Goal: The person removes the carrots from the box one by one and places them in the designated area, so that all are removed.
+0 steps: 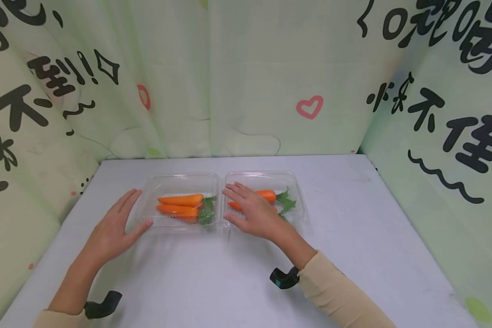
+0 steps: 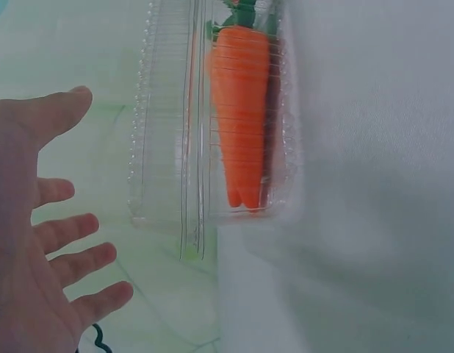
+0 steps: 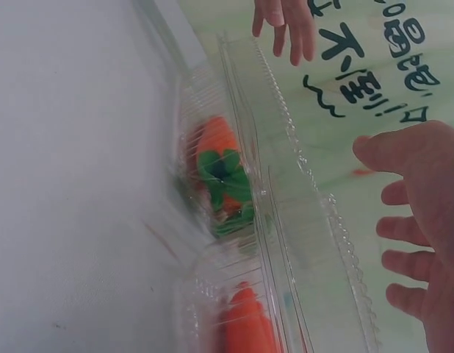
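Two clear plastic boxes stand side by side at mid-table. In the left box [image 1: 164, 183] lie two orange carrots [image 1: 179, 211] with green tops [image 1: 206, 212] pointing right. Orange carrots [image 1: 267, 196] with leafy tops also lie in the right box [image 1: 266, 178], partly covered by my right hand. My left hand [image 1: 112, 234] has its fingers extended beside the left box's left end, thumb spread towards its front corner. Over the left part of the right box is my right hand [image 1: 254, 212], fingers straight and pointing left. Neither hand holds anything. The left wrist view shows the left hand [image 2: 47, 243] apart from the box.
The boxes rest on a white table [image 1: 213, 282]. Pale green curtains [image 1: 250, 68] with black lettering hang behind and on both sides. Each wrist carries a black device, one on the left wrist [image 1: 103, 305] and another on the right wrist [image 1: 284, 278].
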Available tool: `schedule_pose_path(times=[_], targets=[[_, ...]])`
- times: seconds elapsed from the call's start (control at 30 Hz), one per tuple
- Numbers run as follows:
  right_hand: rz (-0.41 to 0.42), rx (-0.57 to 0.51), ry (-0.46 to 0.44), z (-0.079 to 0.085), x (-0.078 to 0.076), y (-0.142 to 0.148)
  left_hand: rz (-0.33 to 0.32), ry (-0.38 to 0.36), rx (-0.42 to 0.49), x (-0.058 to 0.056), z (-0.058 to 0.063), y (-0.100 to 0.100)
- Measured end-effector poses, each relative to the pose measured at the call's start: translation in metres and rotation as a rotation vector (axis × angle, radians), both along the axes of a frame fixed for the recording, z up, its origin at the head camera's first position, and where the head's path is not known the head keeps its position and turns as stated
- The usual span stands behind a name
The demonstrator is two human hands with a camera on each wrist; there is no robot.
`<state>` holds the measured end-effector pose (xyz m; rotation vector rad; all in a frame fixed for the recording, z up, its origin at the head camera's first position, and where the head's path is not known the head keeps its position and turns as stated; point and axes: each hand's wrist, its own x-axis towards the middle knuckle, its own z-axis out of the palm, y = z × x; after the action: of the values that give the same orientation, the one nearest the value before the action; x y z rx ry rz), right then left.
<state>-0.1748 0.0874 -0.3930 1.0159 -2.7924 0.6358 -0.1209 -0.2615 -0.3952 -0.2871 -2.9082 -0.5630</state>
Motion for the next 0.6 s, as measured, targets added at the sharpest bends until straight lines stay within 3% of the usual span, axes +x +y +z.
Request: schedule_pose_path(times=[0.6], targets=[[0.030,-0.002,-0.010,-0.0026,-0.0003,-0.0102,-0.009,-0.017,0.072,-0.0020,-0.0094,-0.0029]])
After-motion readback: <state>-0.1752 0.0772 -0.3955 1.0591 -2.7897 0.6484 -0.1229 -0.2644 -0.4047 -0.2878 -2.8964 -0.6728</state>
